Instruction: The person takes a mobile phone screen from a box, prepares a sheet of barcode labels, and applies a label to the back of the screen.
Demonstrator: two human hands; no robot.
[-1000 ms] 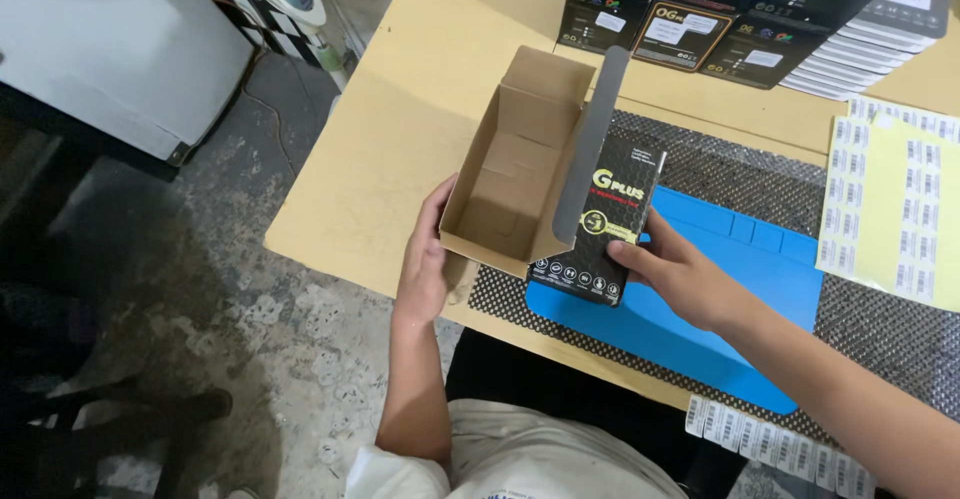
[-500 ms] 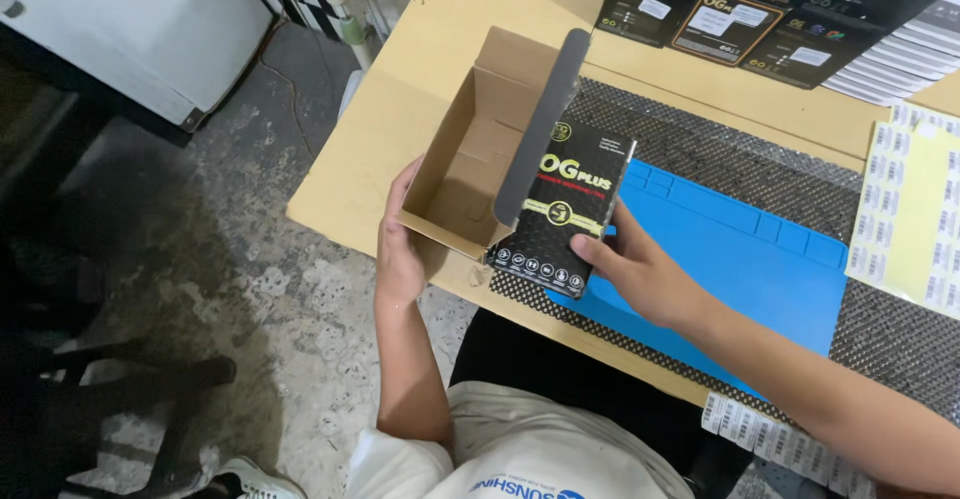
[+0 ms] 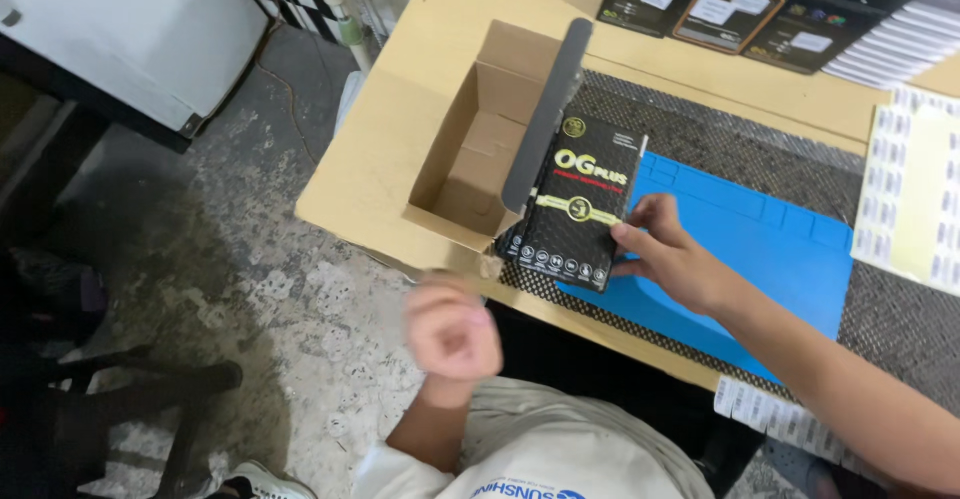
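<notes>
Thing in hand: a flat black rectangular retail packet with yellow print (image 3: 577,202) lay on the dark woven mat (image 3: 700,124), its near-right corner over the blue silicone work mat (image 3: 760,259), just right of the open brown cardboard box (image 3: 478,144).
Right hand: the right hand (image 3: 668,256) rested against the packet's right edge near the near end, fingers spread flat along it; they pressed on it rather than closed round it.
Left hand: the left hand (image 3: 452,329) was off the table, near the body, curled loosely and blurred; it held nothing that could be seen.
Handling, judged: the packet looked thin, light and stiff, with a glossy face likely to slide on the mat; what was inside could not be seen, so bending seemed unwise.
Where to hold, judged: the two long edges, pinched across the narrow width, looked the safest hold.
Long axis: it ran near to far, tilted slightly, the far end leaning right; its top end pointed away from the person.
Box: the box lay with its opening upward, one long grey flap (image 3: 545,114) standing along its right side beside the packet.
Surroundings: more dark packets (image 3: 720,4) lay at the far edge of the pale wooden table (image 3: 400,149); sheets of labels (image 3: 915,194) lay far right.
</notes>
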